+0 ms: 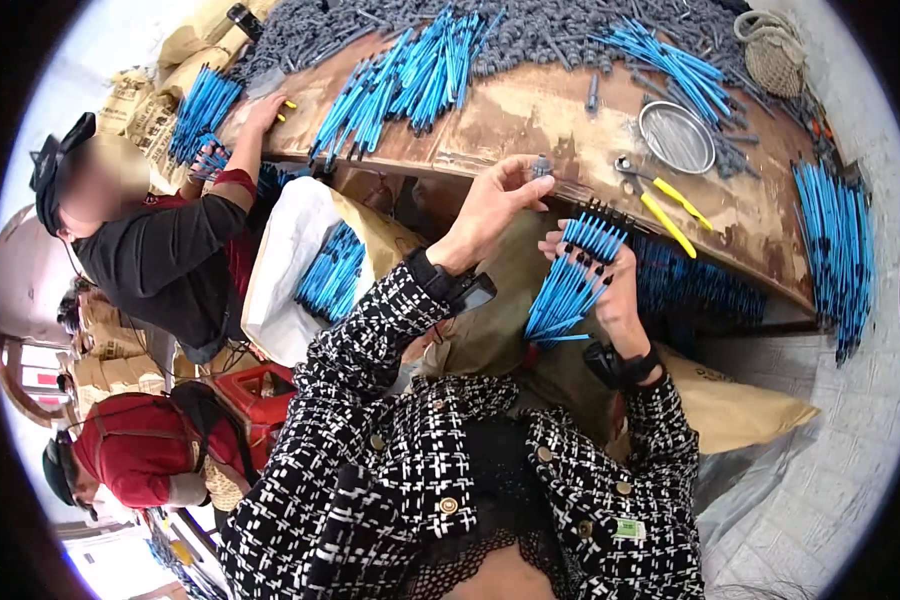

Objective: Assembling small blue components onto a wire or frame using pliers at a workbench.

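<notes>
Left hand [494, 206] pinches a grey plastic fitting [541, 168], right hand [620, 282] clasps blue rods [568, 285]; blue bundles [410, 88] lie gathered, but heaped grey pieces [515, 40] on the table [530, 118] seem unfinished.

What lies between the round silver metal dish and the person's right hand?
The head view shows yellow-handled metal pliers lying on the brown wooden table, then its front edge, between the dish and right hand, which holds slim blue rods.
</notes>
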`<state>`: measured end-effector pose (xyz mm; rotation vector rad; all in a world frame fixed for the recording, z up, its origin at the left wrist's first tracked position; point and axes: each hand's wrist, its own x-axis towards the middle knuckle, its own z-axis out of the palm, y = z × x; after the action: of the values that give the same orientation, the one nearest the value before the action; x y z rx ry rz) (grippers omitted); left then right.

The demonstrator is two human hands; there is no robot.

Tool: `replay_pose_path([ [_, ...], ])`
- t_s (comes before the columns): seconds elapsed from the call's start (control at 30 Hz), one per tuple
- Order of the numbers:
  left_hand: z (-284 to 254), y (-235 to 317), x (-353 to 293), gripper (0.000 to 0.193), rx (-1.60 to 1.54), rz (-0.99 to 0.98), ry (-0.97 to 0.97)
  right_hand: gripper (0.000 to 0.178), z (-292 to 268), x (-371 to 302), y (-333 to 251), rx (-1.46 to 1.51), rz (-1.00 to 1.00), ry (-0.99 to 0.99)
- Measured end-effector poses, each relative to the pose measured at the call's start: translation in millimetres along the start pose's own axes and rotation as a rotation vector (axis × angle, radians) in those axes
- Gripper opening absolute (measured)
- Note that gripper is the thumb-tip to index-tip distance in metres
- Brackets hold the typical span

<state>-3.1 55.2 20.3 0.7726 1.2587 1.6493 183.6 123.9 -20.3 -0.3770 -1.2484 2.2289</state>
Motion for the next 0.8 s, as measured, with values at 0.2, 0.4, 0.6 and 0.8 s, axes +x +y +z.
replay_pose_path([
  [0.2, -2.1, 4.9, -1.4, 0.043, -0.013, 0.125, -0.112, 0.045, 7.2, 6.6, -0.8, -0.115, -0.003, -0.007],
  [0.4, -24.0, -3.6, -7.5, 0.042, -0.371, -0.025, -0.091, 0.044, 17.7, 15.4, 5.5, -0.238, 0.045, -0.011],
  [0.6, -45.8, -4.4, -5.7, 0.041, -0.467, -0.051, -0.148, 0.049, 40.2, 22.2, 8.1, -0.266, 0.120, 0.018],
  [0.8, -50.3, -8.3, -3.1, 0.041, -0.466, -0.064, -0.151, 0.051, 37.5, 27.5, 11.2, -0.266, 0.116, -0.001],
])
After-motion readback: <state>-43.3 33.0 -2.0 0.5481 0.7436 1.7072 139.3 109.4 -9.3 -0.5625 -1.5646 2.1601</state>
